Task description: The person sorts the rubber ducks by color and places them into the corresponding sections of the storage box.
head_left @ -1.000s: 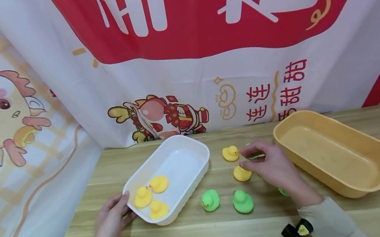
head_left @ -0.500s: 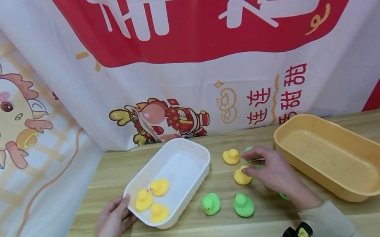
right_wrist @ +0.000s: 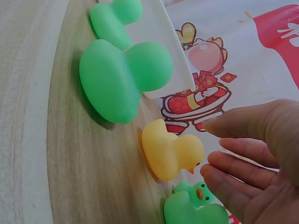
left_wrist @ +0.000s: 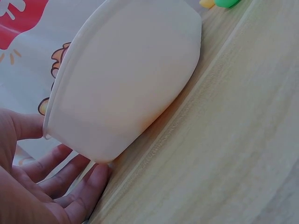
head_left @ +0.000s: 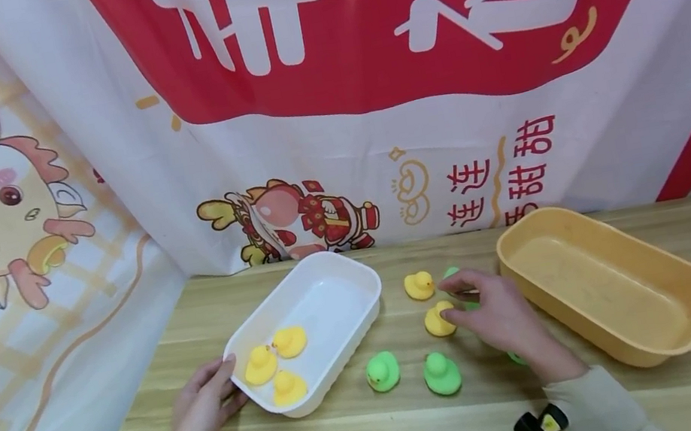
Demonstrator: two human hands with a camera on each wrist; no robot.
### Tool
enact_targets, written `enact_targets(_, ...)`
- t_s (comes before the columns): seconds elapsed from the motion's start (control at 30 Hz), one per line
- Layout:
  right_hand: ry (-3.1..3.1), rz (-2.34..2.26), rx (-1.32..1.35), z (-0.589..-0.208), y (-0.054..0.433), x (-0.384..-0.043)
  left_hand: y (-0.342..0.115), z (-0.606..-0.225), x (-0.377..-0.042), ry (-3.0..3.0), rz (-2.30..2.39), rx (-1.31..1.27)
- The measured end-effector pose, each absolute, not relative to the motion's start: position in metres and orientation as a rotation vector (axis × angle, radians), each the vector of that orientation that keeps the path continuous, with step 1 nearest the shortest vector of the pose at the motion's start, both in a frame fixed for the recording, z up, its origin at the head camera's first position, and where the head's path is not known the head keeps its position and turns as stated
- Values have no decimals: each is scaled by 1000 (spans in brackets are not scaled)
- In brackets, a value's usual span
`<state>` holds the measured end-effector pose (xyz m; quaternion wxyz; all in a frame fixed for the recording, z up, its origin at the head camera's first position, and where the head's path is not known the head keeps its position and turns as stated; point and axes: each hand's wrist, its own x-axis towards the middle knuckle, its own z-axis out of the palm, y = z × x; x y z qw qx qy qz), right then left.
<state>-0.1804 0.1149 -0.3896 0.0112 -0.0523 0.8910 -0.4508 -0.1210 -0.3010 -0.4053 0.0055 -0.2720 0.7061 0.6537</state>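
My left hand (head_left: 201,400) holds the near left corner of a white plastic basin (head_left: 355,275), thumb at the rim and fingers against the outer wall (left_wrist: 126,84). Inside the basin sit three yellow rubber ducks, one of them a duck (head_left: 290,341) facing left. Over the table, my right hand (head_left: 494,309) is spread, with a gap between thumb and fingers. Just beyond its fingertips in the right wrist view is a yellow duck (right_wrist: 161,149). In the head view the thumb overlaps the edge of this duck; another yellow duck (head_left: 419,285) sits behind it.
Two green ducks, one left (head_left: 382,372) and one right (head_left: 441,373), stand in front of the yellow ones. More green ducks are partly hidden by my right hand. An orange basin (head_left: 603,279) stands at the right. A printed cloth (head_left: 372,127) hangs behind the table.
My right thumb has lowered slightly to the edge of the nearer yellow duck, widening the gap to the index finger. The left hand and white basin stay in place.
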Motion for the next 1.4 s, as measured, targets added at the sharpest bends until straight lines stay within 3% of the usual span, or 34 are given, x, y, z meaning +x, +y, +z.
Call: enact_targets(1.4, 2816, -1345, -384, -397, 107, -178, -301, -404, -121, 2218, 2053, -859)
